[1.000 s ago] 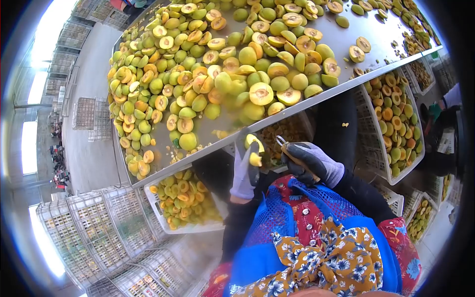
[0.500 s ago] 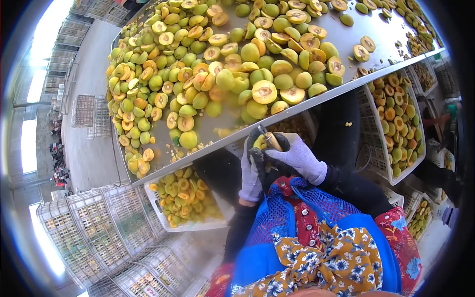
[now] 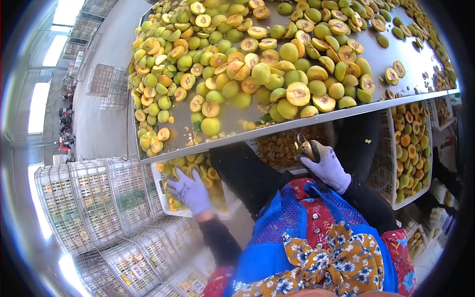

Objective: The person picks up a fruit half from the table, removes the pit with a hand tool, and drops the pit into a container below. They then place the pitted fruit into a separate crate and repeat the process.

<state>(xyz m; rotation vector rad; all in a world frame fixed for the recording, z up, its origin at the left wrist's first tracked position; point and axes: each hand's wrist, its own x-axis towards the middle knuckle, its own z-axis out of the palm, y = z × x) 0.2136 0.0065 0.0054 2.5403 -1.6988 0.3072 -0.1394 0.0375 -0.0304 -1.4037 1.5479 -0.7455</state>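
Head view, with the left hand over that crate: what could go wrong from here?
1. The looped tool in the right hand has its metal end exposed and could catch the other glove.
2. Fruit released by the left hand near the rim of the crate might miss it.
3. Halved fruit near the table edge could roll off if nudged.

A metal table point(image 3: 183, 111) is stretching ahead of the left hand point(image 3: 189, 190) and the right hand point(image 3: 324, 166), its rim point(image 3: 297, 126) running just beyond both. Halved fruit point(image 3: 298, 94) is lying heaped across it, while glossy bare metal is showing farther right of the right hand. Pale bits point(image 3: 185, 138) are lying near the rim, ahead of the left hand. Far out past the left hand, grey floor point(image 3: 94, 131) is carrying crates point(image 3: 100, 79).
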